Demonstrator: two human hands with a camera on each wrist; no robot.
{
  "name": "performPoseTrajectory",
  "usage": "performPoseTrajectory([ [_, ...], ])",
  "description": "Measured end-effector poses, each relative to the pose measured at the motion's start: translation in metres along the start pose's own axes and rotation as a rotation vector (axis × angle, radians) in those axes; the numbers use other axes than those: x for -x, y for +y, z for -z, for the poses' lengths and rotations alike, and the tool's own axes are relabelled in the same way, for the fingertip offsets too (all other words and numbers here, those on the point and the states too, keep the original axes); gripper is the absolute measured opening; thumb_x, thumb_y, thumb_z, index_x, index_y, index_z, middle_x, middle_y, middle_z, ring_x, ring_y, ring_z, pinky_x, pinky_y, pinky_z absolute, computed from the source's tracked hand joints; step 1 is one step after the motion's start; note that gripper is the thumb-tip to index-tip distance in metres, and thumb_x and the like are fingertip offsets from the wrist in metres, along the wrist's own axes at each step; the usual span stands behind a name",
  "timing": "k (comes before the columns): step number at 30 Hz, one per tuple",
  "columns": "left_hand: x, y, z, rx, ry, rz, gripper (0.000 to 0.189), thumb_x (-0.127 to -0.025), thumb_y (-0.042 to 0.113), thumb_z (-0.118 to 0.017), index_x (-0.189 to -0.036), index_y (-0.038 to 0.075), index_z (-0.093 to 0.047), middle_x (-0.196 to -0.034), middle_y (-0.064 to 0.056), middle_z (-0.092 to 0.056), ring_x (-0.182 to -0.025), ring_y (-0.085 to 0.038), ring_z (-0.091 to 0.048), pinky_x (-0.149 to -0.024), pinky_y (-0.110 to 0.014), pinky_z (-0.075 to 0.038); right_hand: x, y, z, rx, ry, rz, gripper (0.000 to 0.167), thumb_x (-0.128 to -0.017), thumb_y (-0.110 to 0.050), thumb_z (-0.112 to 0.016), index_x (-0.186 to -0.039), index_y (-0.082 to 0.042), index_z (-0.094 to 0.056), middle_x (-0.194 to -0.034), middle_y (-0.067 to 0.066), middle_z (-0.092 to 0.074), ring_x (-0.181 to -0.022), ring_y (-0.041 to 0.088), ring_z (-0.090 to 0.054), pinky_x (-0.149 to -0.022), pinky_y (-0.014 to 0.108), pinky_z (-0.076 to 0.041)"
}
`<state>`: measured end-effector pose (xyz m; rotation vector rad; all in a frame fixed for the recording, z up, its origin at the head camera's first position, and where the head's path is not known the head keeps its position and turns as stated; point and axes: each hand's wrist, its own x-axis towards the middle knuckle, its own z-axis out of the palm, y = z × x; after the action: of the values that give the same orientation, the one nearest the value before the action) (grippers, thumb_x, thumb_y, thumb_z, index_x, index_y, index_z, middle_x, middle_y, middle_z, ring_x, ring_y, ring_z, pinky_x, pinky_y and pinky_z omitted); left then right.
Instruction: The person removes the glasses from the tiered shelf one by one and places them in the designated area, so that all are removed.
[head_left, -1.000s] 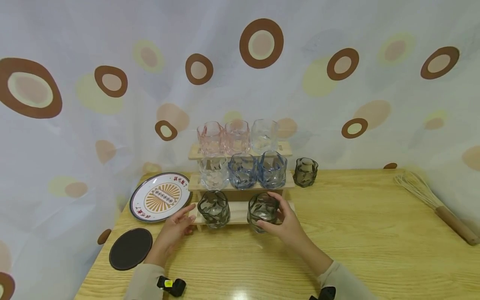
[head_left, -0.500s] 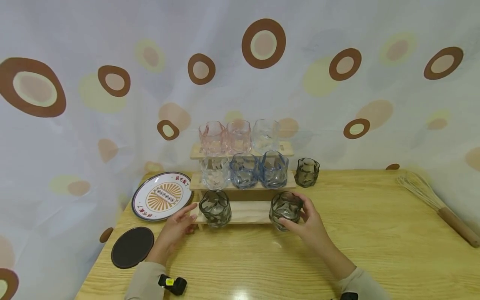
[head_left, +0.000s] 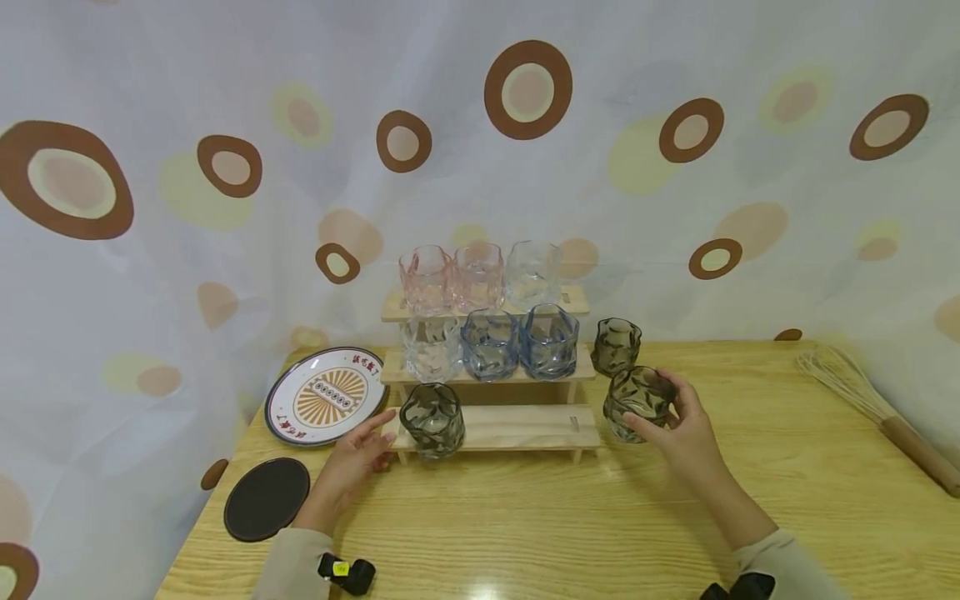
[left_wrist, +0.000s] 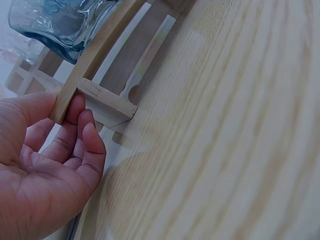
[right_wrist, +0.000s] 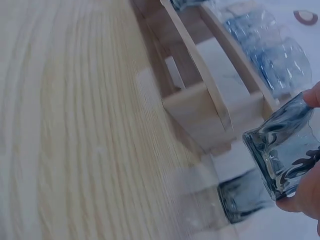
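My right hand grips a smoky grey wavy glass between thumb and fingers, off the right end of the bottom step. In the right wrist view that glass is raised above the tabletop. My left hand pinches the left end of the three-step wooden rack's bottom board, thumb above and fingers curled below in the left wrist view. Beside the left fingertips, a second grey glass stands on that step. A third grey glass stands on the table behind the held one.
Blue glasses and a clear one fill the middle step; pink glasses and a clear one stand on top. At left lie a patterned plate and a dark round coaster. A whisk lies far right.
My right hand has carried the grey glass rightward from over the bottom step to past its right end. The left hand keeps its pinch on the rack.
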<state>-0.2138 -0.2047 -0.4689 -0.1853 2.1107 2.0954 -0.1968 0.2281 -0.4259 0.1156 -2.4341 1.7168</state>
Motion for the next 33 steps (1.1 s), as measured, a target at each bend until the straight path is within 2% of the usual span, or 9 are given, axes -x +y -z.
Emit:
performPoseTrajectory([
  [3, 0.000, 0.001, 0.000, -0.005, 0.000, 0.000, 0.046, -0.094, 0.008, -0.059, -0.139, 0.007, -0.049, -0.079, 0.001, -0.049, -0.074, -0.013, -0.059, -0.064, -0.024, -0.049, -0.005, 0.006, 0.012, -0.001, 0.041, -0.028, 0.088, -0.087, -0.027, -0.071, -0.150, -0.009, -0.012, -0.147, 0.016, -0.027, -0.135, 0.036, -0.026, -0.106, 0.054, -0.026],
  [6, 0.000, 0.001, 0.000, -0.005, 0.002, -0.001, 0.046, -0.093, 0.008, -0.059, -0.138, 0.007, -0.049, -0.080, 0.001, -0.049, -0.074, -0.012, -0.059, -0.064, -0.024, -0.049, -0.010, 0.014, 0.021, 0.015, 0.073, -0.031, 0.087, -0.087, -0.027, -0.070, -0.151, -0.010, -0.012, -0.147, 0.015, -0.025, -0.135, 0.036, -0.024, -0.107, 0.052, -0.026],
  [10, 0.000, 0.001, 0.001, -0.001, -0.008, -0.004, 0.047, -0.093, 0.008, -0.059, -0.139, 0.006, -0.048, -0.079, 0.001, -0.049, -0.074, -0.011, -0.059, -0.064, -0.023, -0.049, -0.019, 0.026, 0.031, 0.060, 0.097, -0.003, 0.083, -0.088, -0.025, -0.068, -0.150, -0.009, -0.014, -0.145, 0.015, -0.027, -0.131, 0.033, -0.029, -0.105, 0.041, -0.033],
  [13, 0.000, 0.001, 0.001, -0.004, -0.018, -0.009, 0.048, -0.094, 0.008, -0.059, -0.140, 0.006, -0.046, -0.079, 0.001, -0.048, -0.074, -0.011, -0.059, -0.064, -0.023, -0.049, -0.027, 0.034, 0.039, 0.086, 0.108, 0.001, 0.082, -0.089, -0.027, -0.067, -0.149, -0.008, -0.014, -0.144, 0.014, -0.028, -0.127, 0.030, -0.031, -0.098, 0.026, -0.037],
  [17, 0.000, 0.000, 0.002, -0.014, -0.020, -0.017, 0.048, -0.094, 0.009, -0.059, -0.140, 0.006, -0.046, -0.079, 0.001, -0.048, -0.074, -0.011, -0.059, -0.065, -0.024, -0.049, -0.040, 0.041, 0.046, 0.099, 0.129, -0.027, 0.080, -0.090, -0.032, -0.065, -0.148, -0.007, -0.015, -0.142, 0.014, -0.029, -0.124, 0.027, -0.031, -0.097, 0.030, -0.034],
  [21, -0.001, -0.001, 0.002, -0.012, -0.020, -0.023, 0.048, -0.094, 0.009, -0.059, -0.139, 0.005, -0.047, -0.077, 0.001, -0.047, -0.074, -0.012, -0.059, -0.064, -0.024, -0.048, -0.056, 0.045, 0.050, 0.100, 0.150, -0.062, 0.081, -0.090, -0.036, -0.063, -0.148, -0.006, -0.015, -0.142, 0.016, -0.028, -0.124, 0.030, -0.030, -0.097, 0.039, -0.034],
  [27, -0.003, -0.002, 0.001, 0.004, -0.025, -0.026, 0.047, -0.093, 0.009, -0.060, -0.138, 0.006, -0.048, -0.078, 0.001, -0.049, -0.073, -0.012, -0.059, -0.064, -0.024, -0.048, -0.076, 0.052, 0.057, 0.043, 0.164, -0.115, 0.089, -0.090, -0.041, -0.061, -0.150, -0.004, -0.007, -0.146, 0.019, -0.021, -0.125, 0.034, -0.025, -0.104, 0.056, -0.024],
  [33, -0.003, -0.002, 0.004, -0.011, -0.021, -0.027, 0.047, -0.093, 0.009, -0.060, -0.139, 0.005, -0.047, -0.084, -0.001, -0.052, -0.074, -0.011, -0.059, -0.065, -0.024, -0.049, -0.094, 0.056, 0.056, 0.045, 0.150, -0.138, 0.092, -0.090, -0.043, -0.060, -0.150, -0.003, -0.002, -0.147, 0.020, -0.019, -0.126, 0.033, -0.026, -0.100, 0.052, -0.028],
])
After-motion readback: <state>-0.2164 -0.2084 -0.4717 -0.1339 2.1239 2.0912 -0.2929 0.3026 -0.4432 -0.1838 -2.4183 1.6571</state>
